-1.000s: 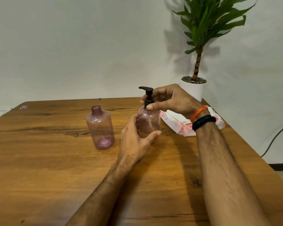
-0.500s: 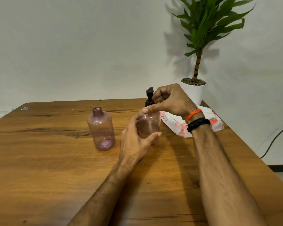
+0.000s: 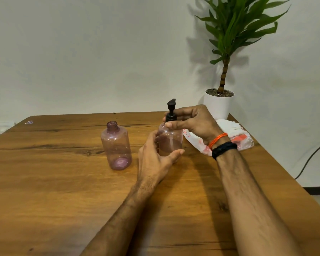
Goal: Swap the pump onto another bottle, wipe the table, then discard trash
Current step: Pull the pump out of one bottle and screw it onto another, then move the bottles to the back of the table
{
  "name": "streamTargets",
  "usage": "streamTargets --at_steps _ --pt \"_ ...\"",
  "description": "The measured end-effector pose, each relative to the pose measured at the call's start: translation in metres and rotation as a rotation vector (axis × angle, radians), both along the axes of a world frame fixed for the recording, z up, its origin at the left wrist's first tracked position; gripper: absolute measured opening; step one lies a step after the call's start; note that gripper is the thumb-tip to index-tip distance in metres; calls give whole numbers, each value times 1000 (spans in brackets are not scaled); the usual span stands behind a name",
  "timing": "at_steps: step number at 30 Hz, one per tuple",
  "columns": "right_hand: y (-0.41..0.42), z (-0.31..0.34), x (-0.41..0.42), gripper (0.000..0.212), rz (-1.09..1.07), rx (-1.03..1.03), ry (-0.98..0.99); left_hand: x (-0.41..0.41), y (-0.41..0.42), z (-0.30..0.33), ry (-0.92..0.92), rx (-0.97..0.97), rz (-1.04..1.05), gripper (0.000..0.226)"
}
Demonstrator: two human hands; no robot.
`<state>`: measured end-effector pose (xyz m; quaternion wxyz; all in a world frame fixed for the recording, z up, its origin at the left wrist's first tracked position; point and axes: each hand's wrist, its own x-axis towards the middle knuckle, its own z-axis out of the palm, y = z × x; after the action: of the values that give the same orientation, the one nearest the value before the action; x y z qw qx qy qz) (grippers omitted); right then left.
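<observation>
Two translucent pink bottles stand upright on the wooden table. The left bottle is open-necked, with no cap. The right bottle carries a black pump with its nozzle pointing away to the right. My left hand wraps around that bottle's lower body from the left. My right hand pinches the pump's collar from the right, thumb in front. A white cloth in a clear wrapper with red print lies behind my right wrist.
A potted plant in a white pot stands at the table's far right corner. A small scrap lies at the far left corner. A black cable hangs past the right edge.
The pump's nozzle has turned from pointing left to pointing away to the right under my right hand. My left hand stays on the bottle.
</observation>
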<state>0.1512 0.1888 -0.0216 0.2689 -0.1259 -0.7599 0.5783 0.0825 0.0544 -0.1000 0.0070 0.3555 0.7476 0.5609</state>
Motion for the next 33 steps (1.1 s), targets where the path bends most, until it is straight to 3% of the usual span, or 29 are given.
streamTargets --at_steps 10,18,24,27,33 --pt "-24 -9 -7 45 -377 -61 -14 4 2 -4 43 38 4 73" --pt "-39 -11 7 49 -296 -42 39 7 -3 1 -24 10 -29 82" --pt "-46 -30 34 44 -445 -20 31 9 -17 6 -258 -58 -130 116" --pt "-48 -44 47 47 -481 35 -95 17 -25 4 -332 -23 -35 100" --pt "-59 -53 41 60 -357 -40 -184 22 -24 12 -437 9 -89 91"
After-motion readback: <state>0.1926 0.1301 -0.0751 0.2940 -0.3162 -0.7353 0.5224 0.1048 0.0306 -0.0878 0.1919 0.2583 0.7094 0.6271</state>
